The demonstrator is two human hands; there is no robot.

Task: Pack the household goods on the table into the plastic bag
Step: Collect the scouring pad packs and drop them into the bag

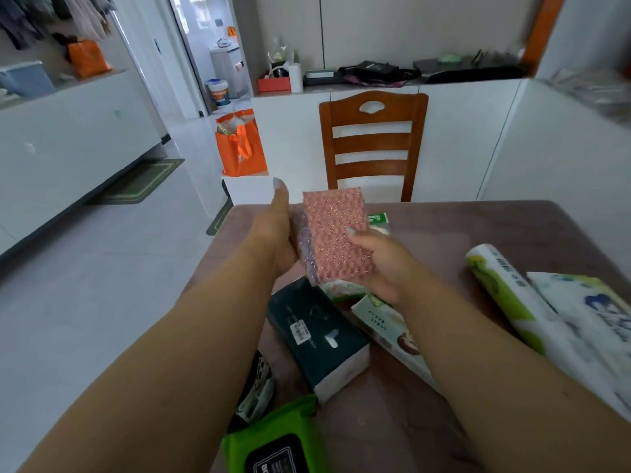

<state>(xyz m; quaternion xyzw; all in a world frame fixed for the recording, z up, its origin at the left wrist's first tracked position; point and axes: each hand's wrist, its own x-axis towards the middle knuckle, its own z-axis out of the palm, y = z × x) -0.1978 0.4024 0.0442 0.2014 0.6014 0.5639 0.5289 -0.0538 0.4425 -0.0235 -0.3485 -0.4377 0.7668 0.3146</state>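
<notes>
I hold a pack of pink sparkly scouring sponges [336, 230] upright above the table [478, 230]. My left hand [278, 233] grips its left edge with the thumb pointing up; my right hand [379, 261] holds its lower right corner. Below them lie a dark green tissue pack [319, 339], a white-and-green box [389, 329], a green wet-wipes pack [273, 442] at the near edge, a green-and-white roll [502, 291] and a white-and-blue paper pack [587, 315] on the right. A patterned black-and-white bag [259, 387] shows partly at the table's left edge.
A wooden chair [374, 145] stands at the table's far side. A small green box [379, 221] sits behind the sponges. On the floor to the left stands an orange tote bag [240, 145]. White cabinets run behind and to the right.
</notes>
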